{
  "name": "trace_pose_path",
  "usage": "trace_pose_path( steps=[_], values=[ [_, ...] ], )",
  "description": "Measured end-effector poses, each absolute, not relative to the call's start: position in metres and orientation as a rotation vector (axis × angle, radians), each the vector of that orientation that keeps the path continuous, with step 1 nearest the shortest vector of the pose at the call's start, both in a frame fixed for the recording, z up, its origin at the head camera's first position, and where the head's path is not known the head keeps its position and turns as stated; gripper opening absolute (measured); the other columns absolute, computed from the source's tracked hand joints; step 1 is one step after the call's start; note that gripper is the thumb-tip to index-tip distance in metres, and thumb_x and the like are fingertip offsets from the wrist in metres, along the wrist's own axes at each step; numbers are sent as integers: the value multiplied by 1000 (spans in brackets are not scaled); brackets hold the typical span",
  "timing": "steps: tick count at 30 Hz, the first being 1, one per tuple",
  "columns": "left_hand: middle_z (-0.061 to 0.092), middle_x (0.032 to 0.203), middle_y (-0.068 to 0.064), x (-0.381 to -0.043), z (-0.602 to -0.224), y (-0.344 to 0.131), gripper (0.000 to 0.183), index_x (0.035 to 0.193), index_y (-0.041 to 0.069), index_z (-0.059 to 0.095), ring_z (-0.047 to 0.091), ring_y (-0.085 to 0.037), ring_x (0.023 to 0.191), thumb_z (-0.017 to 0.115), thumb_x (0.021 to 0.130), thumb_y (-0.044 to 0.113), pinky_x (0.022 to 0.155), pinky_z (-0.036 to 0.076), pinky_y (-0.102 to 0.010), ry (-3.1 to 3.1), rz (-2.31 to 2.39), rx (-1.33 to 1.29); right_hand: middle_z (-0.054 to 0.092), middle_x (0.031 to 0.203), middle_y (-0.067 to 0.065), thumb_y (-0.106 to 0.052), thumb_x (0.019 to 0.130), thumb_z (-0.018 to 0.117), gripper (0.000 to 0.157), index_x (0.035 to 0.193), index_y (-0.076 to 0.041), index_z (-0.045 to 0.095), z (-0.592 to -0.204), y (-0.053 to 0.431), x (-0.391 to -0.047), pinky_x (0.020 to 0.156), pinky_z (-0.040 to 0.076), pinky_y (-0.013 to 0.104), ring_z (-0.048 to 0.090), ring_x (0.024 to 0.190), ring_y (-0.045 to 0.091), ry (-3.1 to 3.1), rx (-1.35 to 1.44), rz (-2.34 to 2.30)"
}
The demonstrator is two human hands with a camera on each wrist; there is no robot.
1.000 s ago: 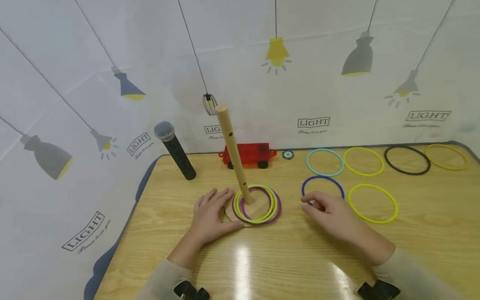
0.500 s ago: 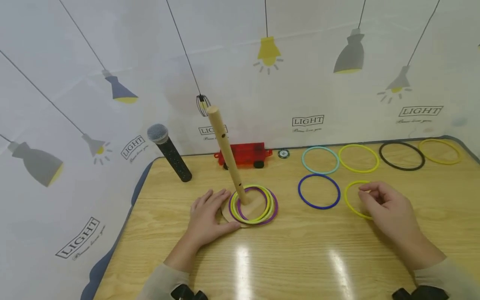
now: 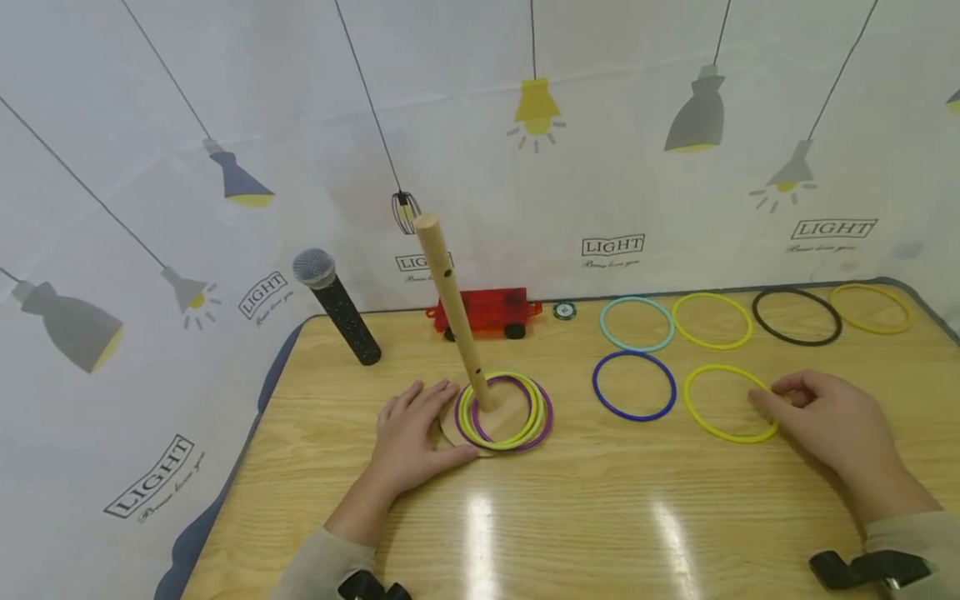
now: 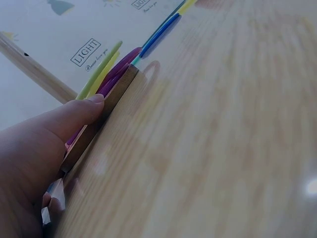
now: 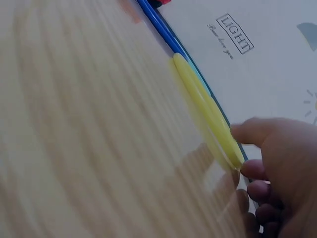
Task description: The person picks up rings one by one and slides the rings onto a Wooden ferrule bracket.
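A wooden peg (image 3: 452,308) rises at a tilt from a flat wooden base (image 3: 513,414), with purple and yellow-green rings (image 3: 542,417) lying around its foot. My left hand (image 3: 412,440) holds the left edge of this base, the thumb along the front edge. In the left wrist view the thumb (image 4: 79,116) lies against the base below the rings. At the right, a yellow ring (image 3: 693,419) lies flat on the table, and my right hand (image 3: 840,425) pinches its right side between thumb and fingers. The right wrist view shows this yellow ring (image 5: 203,101) at the fingertips.
A blue ring (image 3: 597,392) lies left of the yellow one. Turquoise, yellow, black and dark yellow rings (image 3: 873,331) line the back edge. Behind the peg stand a red toy wagon (image 3: 491,312), a poker chip (image 3: 564,310) and a microphone (image 3: 343,321). A printed cloth hangs behind.
My right hand has moved right, from over the blue ring, across the yellow ring to its right edge. The left hand stays on the base. The head view has shifted slightly.
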State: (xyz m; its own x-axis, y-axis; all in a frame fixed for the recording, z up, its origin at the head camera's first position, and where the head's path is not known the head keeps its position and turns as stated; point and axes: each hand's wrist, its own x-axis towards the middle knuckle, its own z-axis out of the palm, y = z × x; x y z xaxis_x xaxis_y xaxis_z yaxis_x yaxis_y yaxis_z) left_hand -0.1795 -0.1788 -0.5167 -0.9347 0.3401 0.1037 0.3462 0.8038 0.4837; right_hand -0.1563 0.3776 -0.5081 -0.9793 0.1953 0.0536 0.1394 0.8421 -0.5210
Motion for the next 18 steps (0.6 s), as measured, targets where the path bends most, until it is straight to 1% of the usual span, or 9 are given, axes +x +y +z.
trace_pose_path(
  steps=[5, 10, 13, 16, 18],
  values=[
    [42, 168, -1, -180, -516, -179, 99, 162, 24, 49, 24, -40, 159, 80, 81, 71, 122, 9, -69, -2975, -811, -571, 67, 88, 8, -46, 101, 71, 48, 109, 2, 72, -508, 373, -156, 67, 44, 41, 60, 77, 26, -2916, -206, 752],
    [42, 168, -1, -180, -516, -179, 98, 162, 24, 49, 24, -40, 159, 81, 81, 70, 122, 9, -70, -2974, -815, -572, 69, 87, 10, -30, 106, 66, 35, 107, 5, 71, -506, 373, -157, 65, 45, 40, 61, 75, 25, -2931, -145, 749],
    [42, 168, -1, -180, -516, -179, 99, 162, 24, 49, 24, -39, 159, 81, 81, 71, 122, 9, -70, -2978, -807, -570, 69, 87, 13, -24, 107, 63, 33, 109, 8, 70, -505, 373, -158, 64, 46, 40, 60, 73, 25, -2949, -114, 739],
    [41, 169, -1, -180, -516, -179, 99, 163, 24, 49, 24, -39, 159, 81, 81, 71, 122, 9, -70, -2981, -810, -568, 69, 90, 20, -19, 108, 60, 33, 111, 13, 68, -505, 373, -158, 65, 49, 48, 63, 76, 33, -2934, -106, 734],
    [41, 169, -1, -179, -515, -179, 99, 163, 24, 49, 24, -39, 159, 81, 81, 71, 122, 9, -70, -2981, -816, -566, 68, 93, 25, -17, 109, 57, 33, 113, 15, 66, -506, 372, -158, 66, 49, 51, 63, 79, 38, -2910, -134, 750]
  ],
)
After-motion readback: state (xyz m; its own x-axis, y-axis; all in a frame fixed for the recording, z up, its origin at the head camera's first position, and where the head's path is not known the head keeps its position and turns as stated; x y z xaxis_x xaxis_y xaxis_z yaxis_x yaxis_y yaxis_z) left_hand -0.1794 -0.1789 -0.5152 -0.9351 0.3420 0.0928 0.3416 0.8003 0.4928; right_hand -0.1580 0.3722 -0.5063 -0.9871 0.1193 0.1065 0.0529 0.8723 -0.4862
